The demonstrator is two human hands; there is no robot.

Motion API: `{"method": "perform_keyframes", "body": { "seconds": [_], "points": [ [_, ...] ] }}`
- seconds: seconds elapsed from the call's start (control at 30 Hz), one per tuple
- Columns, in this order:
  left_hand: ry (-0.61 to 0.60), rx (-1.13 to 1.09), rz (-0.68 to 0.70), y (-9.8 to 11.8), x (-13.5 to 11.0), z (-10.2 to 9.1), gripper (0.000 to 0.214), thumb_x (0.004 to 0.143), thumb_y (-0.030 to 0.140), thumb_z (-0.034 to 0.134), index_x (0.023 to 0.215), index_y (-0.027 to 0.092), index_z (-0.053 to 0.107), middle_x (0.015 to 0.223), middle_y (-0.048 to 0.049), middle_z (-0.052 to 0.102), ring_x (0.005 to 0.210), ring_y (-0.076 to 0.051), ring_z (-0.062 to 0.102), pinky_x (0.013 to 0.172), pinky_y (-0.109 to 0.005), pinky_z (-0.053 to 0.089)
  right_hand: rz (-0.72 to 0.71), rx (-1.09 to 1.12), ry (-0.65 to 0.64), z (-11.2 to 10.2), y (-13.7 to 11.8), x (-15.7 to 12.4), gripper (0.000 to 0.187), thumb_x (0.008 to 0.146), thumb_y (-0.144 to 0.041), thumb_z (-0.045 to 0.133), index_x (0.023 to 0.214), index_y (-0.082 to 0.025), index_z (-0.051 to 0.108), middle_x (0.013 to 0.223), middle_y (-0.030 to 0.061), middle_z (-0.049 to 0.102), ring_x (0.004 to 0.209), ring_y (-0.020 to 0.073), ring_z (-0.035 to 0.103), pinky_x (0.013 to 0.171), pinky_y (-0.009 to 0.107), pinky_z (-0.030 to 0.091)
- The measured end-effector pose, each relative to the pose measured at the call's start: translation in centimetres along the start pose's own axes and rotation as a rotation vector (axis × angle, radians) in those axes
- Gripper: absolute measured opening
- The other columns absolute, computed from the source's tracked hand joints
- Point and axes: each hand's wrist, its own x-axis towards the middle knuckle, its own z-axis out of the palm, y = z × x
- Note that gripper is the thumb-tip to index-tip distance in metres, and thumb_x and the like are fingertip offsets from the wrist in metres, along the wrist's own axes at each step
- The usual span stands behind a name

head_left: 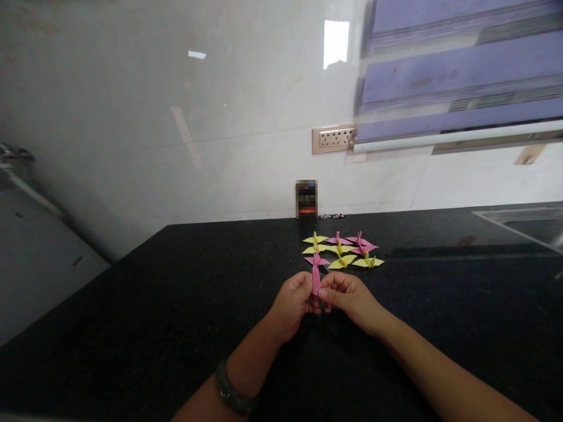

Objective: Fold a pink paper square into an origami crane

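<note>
My left hand (294, 302) and my right hand (349, 298) meet over a black stone counter (176, 293). Both pinch a narrow folded piece of pink paper (315, 278), which stands upright between the fingertips. Just beyond the hands lie several finished paper cranes (342, 249), yellow and pink, laid in rows on the counter. A dark band (233, 392) sits on my left wrist.
A small dark box (307, 199) stands against the white tiled wall behind the cranes. A wall socket plate (333, 139) is above it. A sink edge (523, 225) shows at the far right. A grey appliance (26, 246) stands left of the counter.
</note>
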Motion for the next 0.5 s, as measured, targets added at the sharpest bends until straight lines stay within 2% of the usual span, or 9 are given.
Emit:
{"method": "perform_keyframes", "body": {
  "seconds": [0.37, 0.5],
  "points": [
    [0.026, 0.023, 0.028, 0.26, -0.03, 0.11, 0.026, 0.075, 0.039, 0.042, 0.070, 0.014, 0.046, 0.057, 0.0021, 0.046, 0.048, -0.006, 0.044, 0.047, -0.019, 0.036, 0.012, -0.105, 0.037, -0.23, 0.16, -0.07, 0.011, 0.072, -0.023, 0.051, 0.072, -0.012, 0.054, 0.063, 0.0005, 0.056, 0.051, 0.0070, 0.049, 0.049, 0.020, 0.038],
    [0.083, 0.128, 0.095, 0.19, -0.04, 0.03, 0.023, 0.074, 0.036, 0.045, 0.067, 0.014, 0.046, 0.054, 0.0029, 0.046, 0.048, -0.006, 0.043, 0.047, -0.019, 0.035, 0.014, -0.180, 0.139, -0.51, 0.79, 0.23, 0.006, 0.069, -0.018, 0.050, 0.068, -0.013, 0.053, 0.057, -0.0026, 0.052, 0.046, 0.0053, 0.045, 0.045, 0.018, 0.036]
  ]
}}
